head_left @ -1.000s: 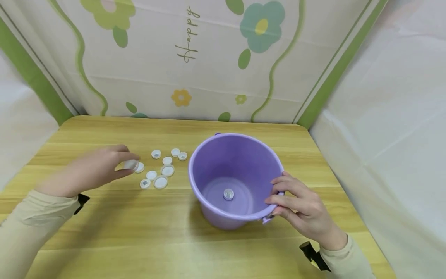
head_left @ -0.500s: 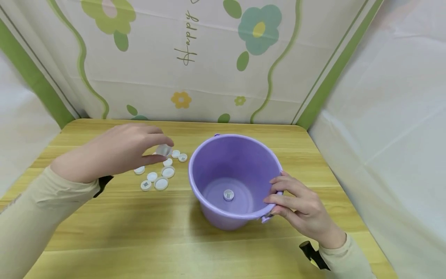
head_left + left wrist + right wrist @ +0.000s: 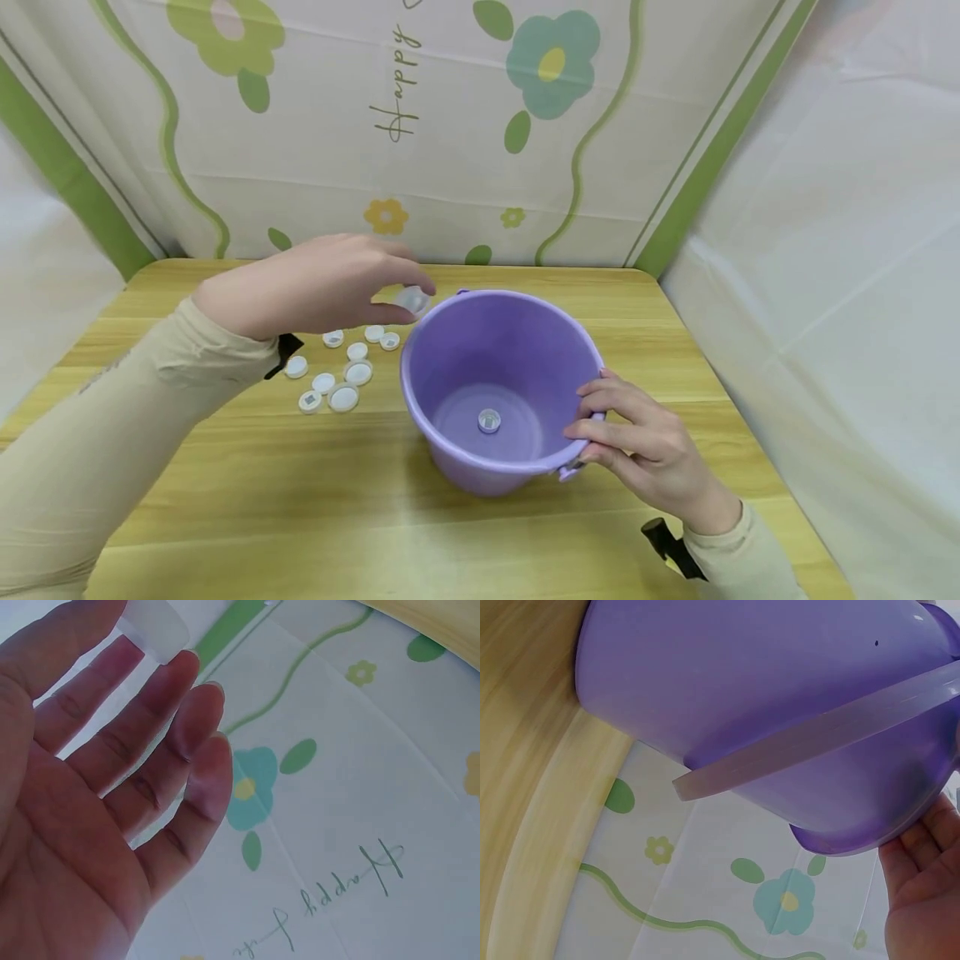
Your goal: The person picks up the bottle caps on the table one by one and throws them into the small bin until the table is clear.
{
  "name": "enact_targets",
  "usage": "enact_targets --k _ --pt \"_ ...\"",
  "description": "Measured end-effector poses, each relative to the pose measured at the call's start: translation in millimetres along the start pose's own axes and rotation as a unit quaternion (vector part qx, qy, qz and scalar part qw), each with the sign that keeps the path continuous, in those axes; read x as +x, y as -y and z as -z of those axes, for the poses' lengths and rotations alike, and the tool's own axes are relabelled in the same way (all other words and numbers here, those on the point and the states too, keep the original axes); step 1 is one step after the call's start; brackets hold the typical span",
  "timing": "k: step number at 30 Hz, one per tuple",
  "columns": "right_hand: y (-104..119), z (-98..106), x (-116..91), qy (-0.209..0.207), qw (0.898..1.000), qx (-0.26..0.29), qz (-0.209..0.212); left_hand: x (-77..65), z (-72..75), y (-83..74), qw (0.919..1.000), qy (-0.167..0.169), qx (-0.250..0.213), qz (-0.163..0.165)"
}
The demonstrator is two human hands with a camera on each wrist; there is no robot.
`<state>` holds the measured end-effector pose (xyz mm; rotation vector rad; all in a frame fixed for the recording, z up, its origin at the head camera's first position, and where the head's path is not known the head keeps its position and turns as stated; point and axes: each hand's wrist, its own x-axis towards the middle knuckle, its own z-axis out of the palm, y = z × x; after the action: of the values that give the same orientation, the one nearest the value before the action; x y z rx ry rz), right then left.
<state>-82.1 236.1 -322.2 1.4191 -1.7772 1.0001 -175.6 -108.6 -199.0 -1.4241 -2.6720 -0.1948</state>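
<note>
My left hand pinches a small translucent round container between thumb and fingers, just above the left back rim of a purple bucket. In the left wrist view the same container shows as a pale, cloudy piece at the fingertips. My right hand grips the bucket's right rim, fingers inside and thumb outside. One small round container lies on the bucket's floor. Left of the bucket, several white round lids and containers lie scattered on the table.
The wooden table ends at a flower-printed cloth behind it. White sheeting hangs along the right side. The bucket's handle hangs down its outer side in the right wrist view.
My left hand has lifted the translucent container from the left of the scattered pieces and carried it right to the bucket's rim. The right hand keeps its grip there.
</note>
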Motion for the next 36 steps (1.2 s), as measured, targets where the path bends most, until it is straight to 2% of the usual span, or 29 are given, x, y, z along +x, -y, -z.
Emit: enact_targets --k 5,13,21,29,36 --pt "-0.4 -1.3 1.2 -0.002 1.000 0.004 0.006 21.7 2.1 -8.3 0.9989 0.041 -0.019 -0.011" --pt "-0.4 -2.5 3.1 -0.002 1.000 0.008 0.011 54.6 -7.5 -17.0 0.9944 0.085 -0.025 -0.059" --pt "-2.1 -1.9 -0.8 -0.002 1.000 0.011 0.009 80.1 -12.8 -24.3 0.9886 0.141 -0.013 -0.051" --pt "-6.5 -1.7 -7.1 0.002 1.000 0.013 0.006 96.8 -17.4 -26.9 0.9867 0.150 -0.004 -0.062" --pt "-8.6 -3.0 -8.2 0.001 1.000 0.017 0.009 102.8 -22.1 -27.6 0.9854 0.157 0.001 -0.065"
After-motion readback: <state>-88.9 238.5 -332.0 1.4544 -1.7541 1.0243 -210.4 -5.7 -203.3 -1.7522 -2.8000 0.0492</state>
